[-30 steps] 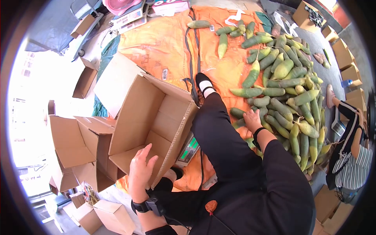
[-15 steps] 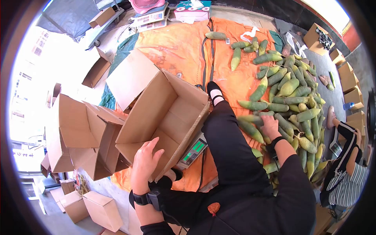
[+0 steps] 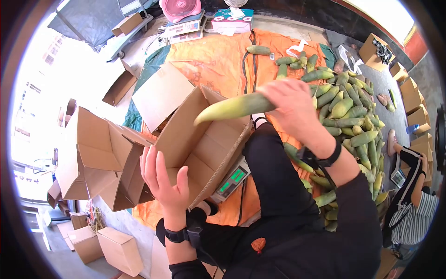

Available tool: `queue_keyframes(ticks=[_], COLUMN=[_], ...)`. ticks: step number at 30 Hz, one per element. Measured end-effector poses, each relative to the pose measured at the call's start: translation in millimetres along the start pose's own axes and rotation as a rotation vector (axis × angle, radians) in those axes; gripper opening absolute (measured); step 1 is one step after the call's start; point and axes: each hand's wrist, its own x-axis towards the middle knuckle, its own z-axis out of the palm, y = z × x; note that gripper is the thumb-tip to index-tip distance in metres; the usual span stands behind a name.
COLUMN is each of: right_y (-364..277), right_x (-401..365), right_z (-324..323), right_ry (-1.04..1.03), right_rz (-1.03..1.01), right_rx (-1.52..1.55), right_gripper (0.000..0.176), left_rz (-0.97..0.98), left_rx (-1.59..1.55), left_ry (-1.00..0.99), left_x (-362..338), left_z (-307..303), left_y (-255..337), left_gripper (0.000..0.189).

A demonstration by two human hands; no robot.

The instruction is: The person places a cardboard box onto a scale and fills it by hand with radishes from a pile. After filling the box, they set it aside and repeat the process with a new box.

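My right hand (image 3: 291,108) grips one long green vegetable (image 3: 234,108) with a pale yellowish tip, held in the air over the open cardboard box (image 3: 204,139). My left hand (image 3: 165,179) is raised beside the box's near wall, fingers spread, holding nothing. The box sits tilted on a weighing scale (image 3: 231,178) whose green display shows beside my black-trousered leg. A big pile of the same green vegetables (image 3: 353,111) lies on the orange sheet (image 3: 218,60) to my right.
More open cardboard boxes (image 3: 93,153) stand at the left, small closed ones (image 3: 118,249) below. Another person in a striped top (image 3: 411,214) crouches at the right edge. A pink fan (image 3: 179,7) and further boxes (image 3: 409,86) line the far side.
My right hand picked one vegetable out of the pile and lifted it left over the box. My left hand came off the box's edge and rose with fingers spread.
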Motion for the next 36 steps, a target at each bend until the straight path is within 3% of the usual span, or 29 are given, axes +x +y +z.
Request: queue_keyframes(ticks=[2,4,7,13,15,20,22,24,26,28,30,31,33,34,36], right_y=[-52.1,-81.8,-113.1,-117.6,-100.1,-25.4,5.1,34.3,59.7,80.4,93.8,98.0,100.0,96.4,88.2], right_x=[29.3,35.7,41.9,41.4,39.7,12.7,-15.2,-46.9,-86.5,-126.9,-170.4,-192.3,-232.1,-245.5,-270.9], right_z=[9.9,27.3,50.2,78.2,74.3,69.6,74.8,81.2,95.6,114.4,134.5,146.9,167.7,171.2,178.9], right_ry=[0.004,0.039,-0.042,-0.138,-0.207,0.019,0.005,-0.132,-0.198,-0.263,-0.399,-0.401,-0.628,-0.631,-0.839], right_rz=[-0.219,-0.346,-0.43,-0.453,-0.333,-0.022,0.131,0.419,0.52,0.61,0.759,0.769,0.825,0.833,0.835], right_rx=[0.051,0.089,0.179,0.217,0.355,0.564,0.605,0.6,0.502,0.411,0.378,0.378,0.273,0.273,0.295], right_gripper=[0.036,0.03,0.027,0.025,0.027,0.017,0.015,0.014,0.014,0.014,0.016,0.016,0.018,0.018,0.017], left_rz=[0.187,0.159,-0.258,-0.346,-0.399,-0.477,-0.469,-0.465,-0.615,-0.558,-1.066,-1.064,-1.109,-1.109,-1.036], left_rx=[0.202,0.217,0.069,-0.043,-0.034,0.021,-0.02,-0.045,-0.199,-0.266,-0.514,-0.513,-0.673,-0.672,-0.648], left_ry=[0.026,-0.021,-0.338,-0.413,-0.486,-0.688,-0.707,-0.742,-0.777,-0.764,-0.903,-0.914,-0.94,-0.949,-0.974], left_x=[1.5,4.7,-0.6,-9.1,-12.6,-17.0,-22.2,-23.8,-23.4,-23.0,-12.2,-14.2,-24.5,-28.6,-38.0], left_z=[-3.9,-4.4,-4.1,-6.2,-1.7,14.2,25.4,37.1,48.4,59.0,65.8,70.7,83.8,88.9,98.2], left_y=[8.9,11.8,5.7,-17.9,-20.4,-22.6,-30.7,-34.6,-36.0,-33.0,-19.0,-19.1,-22.1,-22.1,-23.6], left_gripper=[0.058,0.06,0.061,0.059,0.057,0.056,0.057,0.056,0.057,0.058,0.055,0.055,0.053,0.053,0.052])
